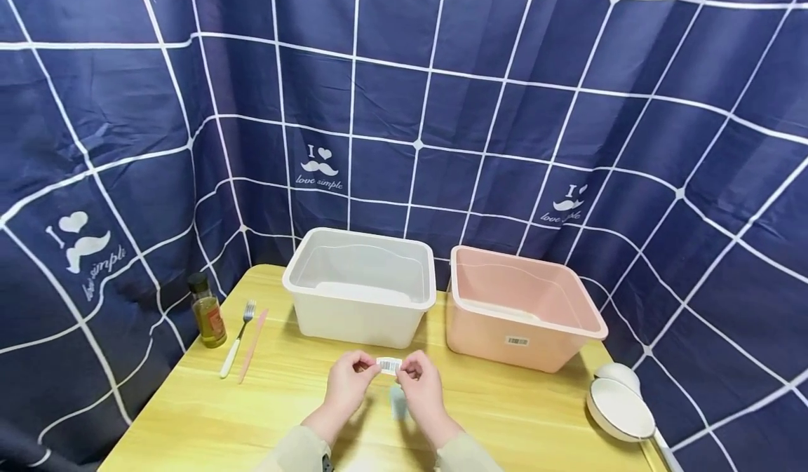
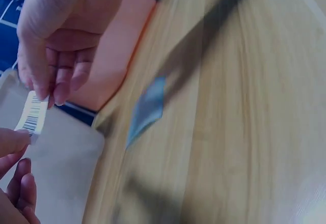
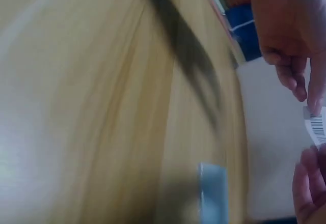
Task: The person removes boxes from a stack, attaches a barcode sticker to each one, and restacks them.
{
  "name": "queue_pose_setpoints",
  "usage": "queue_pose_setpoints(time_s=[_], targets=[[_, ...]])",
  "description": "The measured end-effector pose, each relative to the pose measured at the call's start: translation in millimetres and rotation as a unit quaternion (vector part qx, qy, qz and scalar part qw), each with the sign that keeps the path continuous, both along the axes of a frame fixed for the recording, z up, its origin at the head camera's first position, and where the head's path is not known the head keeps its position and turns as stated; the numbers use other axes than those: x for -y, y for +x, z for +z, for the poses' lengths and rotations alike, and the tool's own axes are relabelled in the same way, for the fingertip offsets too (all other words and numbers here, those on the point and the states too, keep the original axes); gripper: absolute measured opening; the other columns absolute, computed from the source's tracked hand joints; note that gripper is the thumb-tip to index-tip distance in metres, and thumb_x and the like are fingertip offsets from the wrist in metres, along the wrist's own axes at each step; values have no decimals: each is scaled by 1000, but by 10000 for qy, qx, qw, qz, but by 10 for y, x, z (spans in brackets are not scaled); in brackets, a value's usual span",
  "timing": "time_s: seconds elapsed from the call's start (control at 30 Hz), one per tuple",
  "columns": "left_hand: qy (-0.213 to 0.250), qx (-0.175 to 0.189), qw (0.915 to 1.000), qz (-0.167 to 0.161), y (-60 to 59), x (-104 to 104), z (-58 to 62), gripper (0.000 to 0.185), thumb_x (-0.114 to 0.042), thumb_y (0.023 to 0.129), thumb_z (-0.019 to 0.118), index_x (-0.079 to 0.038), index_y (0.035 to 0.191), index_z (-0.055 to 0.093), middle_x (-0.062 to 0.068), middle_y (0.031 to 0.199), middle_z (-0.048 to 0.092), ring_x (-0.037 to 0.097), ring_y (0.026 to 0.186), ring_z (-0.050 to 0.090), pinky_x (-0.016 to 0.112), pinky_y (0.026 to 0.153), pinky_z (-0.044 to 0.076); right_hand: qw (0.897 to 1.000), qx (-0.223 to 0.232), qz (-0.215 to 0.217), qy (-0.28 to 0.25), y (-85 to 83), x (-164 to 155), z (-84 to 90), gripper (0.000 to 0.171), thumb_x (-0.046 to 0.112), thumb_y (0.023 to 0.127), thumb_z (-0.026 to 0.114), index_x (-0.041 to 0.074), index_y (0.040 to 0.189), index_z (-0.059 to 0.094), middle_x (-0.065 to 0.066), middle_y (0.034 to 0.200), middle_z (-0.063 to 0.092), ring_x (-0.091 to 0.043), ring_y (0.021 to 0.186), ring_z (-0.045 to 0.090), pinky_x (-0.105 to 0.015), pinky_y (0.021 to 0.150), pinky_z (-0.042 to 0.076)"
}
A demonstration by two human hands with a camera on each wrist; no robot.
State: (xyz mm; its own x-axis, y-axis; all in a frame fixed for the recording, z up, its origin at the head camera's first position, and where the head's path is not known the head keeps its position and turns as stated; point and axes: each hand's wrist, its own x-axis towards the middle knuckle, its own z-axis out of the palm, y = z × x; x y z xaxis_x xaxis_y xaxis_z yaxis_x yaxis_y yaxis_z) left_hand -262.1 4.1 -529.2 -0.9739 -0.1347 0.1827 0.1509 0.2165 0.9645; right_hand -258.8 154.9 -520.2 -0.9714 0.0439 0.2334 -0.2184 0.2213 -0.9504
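A small white barcode label (image 1: 389, 365) is stretched between my two hands, just in front of the white tub. My left hand (image 1: 346, 388) pinches its left end between thumb and finger. At the other end, the thumb and finger of my right hand (image 1: 426, 393) pinch it too. In the left wrist view the label (image 2: 33, 113) bends slightly, its printed stripes facing the camera. Below the hands, a light blue, flat, shiny piece (image 1: 398, 402) lies on the wooden table, partly covered by the right hand in the head view.
The white tub (image 1: 360, 321) and a pink tub (image 1: 486, 342) bearing a barcode sticker (image 1: 517, 341) stand at the back. At left are an oil bottle (image 1: 210, 318), a fork (image 1: 238, 342) and a pink stick-like utensil (image 1: 253, 346). A white long-handled pan (image 1: 621, 409) lies at right.
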Motion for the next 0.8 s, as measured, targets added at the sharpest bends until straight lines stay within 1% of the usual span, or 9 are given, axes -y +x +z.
queue_pose_setpoints(time_s=[0.07, 0.13, 0.2, 0.3, 0.4, 0.47, 0.67, 0.73, 0.8], targets=[[14, 25, 9997, 243, -41, 52, -4, 11, -2, 79, 78, -5, 79, 67, 2, 78, 58, 15, 69, 52, 24, 61, 45, 9985, -240, 223, 433, -53, 61, 12, 14, -14, 84, 62, 0, 88, 61, -12, 83, 65, -15, 74, 57, -23, 64, 50], [-6, 31, 9989, 468, -84, 114, -6, 11, -2, 81, 77, -5, 79, 67, 2, 78, 58, 15, 69, 52, 25, 60, 45, 9946, -353, 482, 851, -91, 120, 33, 14, -10, 87, 61, 1, 94, 66, -12, 91, 66, -17, 80, 57, -24, 65, 49], [-52, 60, 9977, 677, -130, 183, -6, 10, -3, 82, 76, -5, 79, 67, 1, 79, 57, 15, 70, 52, 25, 60, 45, 9895, -318, 781, 1176, -125, 183, 65, 17, -6, 90, 60, 0, 104, 67, -12, 102, 65, -20, 87, 57, -24, 66, 50], [-112, 88, 9956, 930, -212, 296, -11, 8, -3, 84, 75, -4, 81, 67, 2, 78, 58, 15, 69, 52, 27, 60, 46, 9811, -142, 1232, 1488, -165, 282, 122, 27, -2, 92, 59, -2, 120, 62, -13, 115, 58, -23, 92, 56, -23, 60, 49], [-54, 192, 9946, 1020, -313, 374, -29, 6, -3, 85, 73, -2, 83, 68, 2, 75, 59, 15, 68, 53, 27, 59, 46, 9760, 29, 1468, 1609, -212, 359, 158, 37, -1, 92, 59, -3, 129, 57, -16, 120, 54, -23, 92, 56, -22, 55, 49], [-58, 190, 9941, 1062, -380, 416, -34, 5, -4, 85, 73, -2, 84, 68, 2, 75, 59, 16, 68, 53, 28, 60, 47, 9743, 87, 1522, 1658, -249, 410, 169, 42, -1, 91, 60, -4, 133, 54, -18, 122, 53, -23, 94, 56, -22, 56, 49], [-106, 157, 9932, 1153, -543, 496, -9, 6, -6, 86, 73, -3, 84, 69, 2, 75, 59, 16, 70, 53, 30, 63, 44, 9733, 11, 1500, 1736, -338, 527, 176, 49, 2, 90, 65, -7, 136, 50, -22, 124, 52, -25, 96, 58, -26, 70, 51], [-129, 121, 9934, 1131, -591, 506, 6, 7, -7, 86, 73, -3, 83, 68, 2, 75, 59, 17, 70, 53, 30, 63, 44, 9740, -27, 1474, 1721, -360, 551, 181, 50, 2, 89, 66, -8, 136, 49, -21, 124, 52, -26, 96, 58, -27, 72, 51], [-163, 74, 9937, 1105, -630, 513, 25, 8, -6, 86, 74, -3, 81, 68, 2, 74, 59, 16, 70, 52, 30, 63, 44, 9746, -24, 1457, 1700, -382, 569, 187, 51, 1, 88, 66, -9, 135, 49, -21, 125, 52, -26, 95, 58, -27, 70, 51]])
